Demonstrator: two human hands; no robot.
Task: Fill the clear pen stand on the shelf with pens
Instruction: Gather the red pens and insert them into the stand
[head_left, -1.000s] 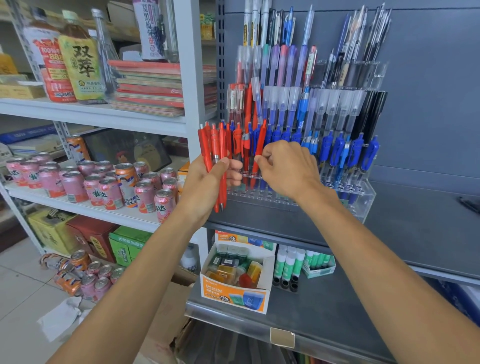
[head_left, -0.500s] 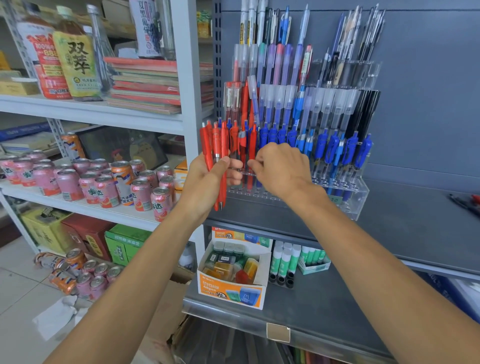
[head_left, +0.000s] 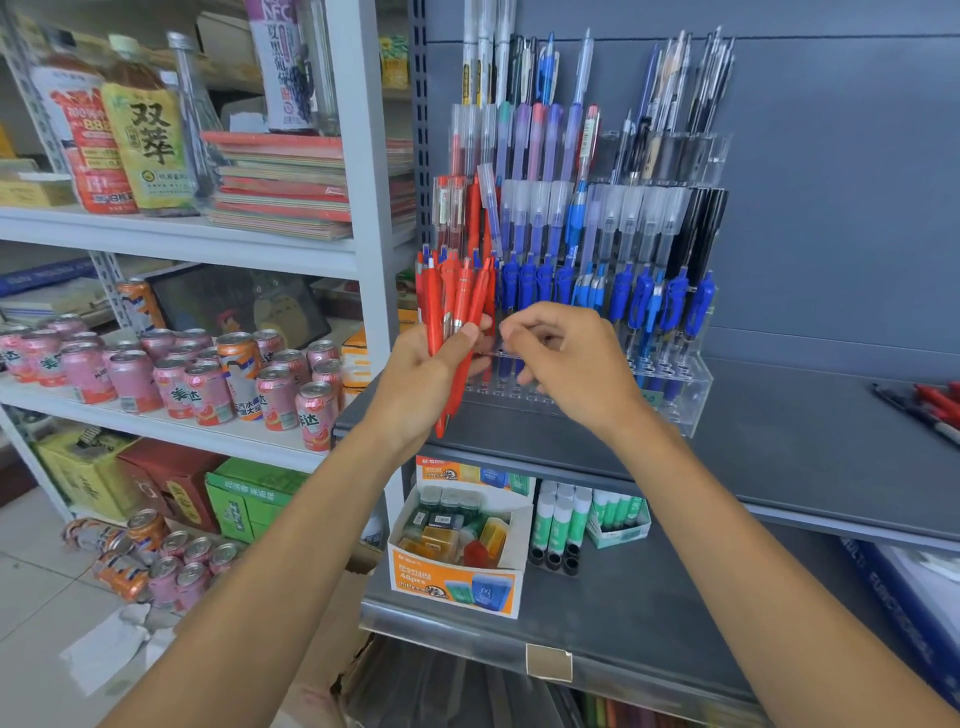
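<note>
- Clear pen stand (head_left: 693, 387): tiered, standing on the grey shelf (head_left: 810, 426) against the back panel. Its rows hold blue pens (head_left: 641, 301) and black pens (head_left: 701, 228).
- Left hand (head_left: 415, 379): grip clenched round a bunch of red pens (head_left: 460, 306), held upright just in front of the stand's left end.
- Right hand (head_left: 571, 364): at the stand's front row, just beside the bunch. Fingers curled, thumb and forefinger together. Cannot tell whether the grip holds a pen.
- Loose pens (head_left: 930, 402): lying on the same shelf, far right, well apart from the stand.
- Drink cans (head_left: 208, 374): grouped on the white shelf (head_left: 156, 423) at left.
</note>
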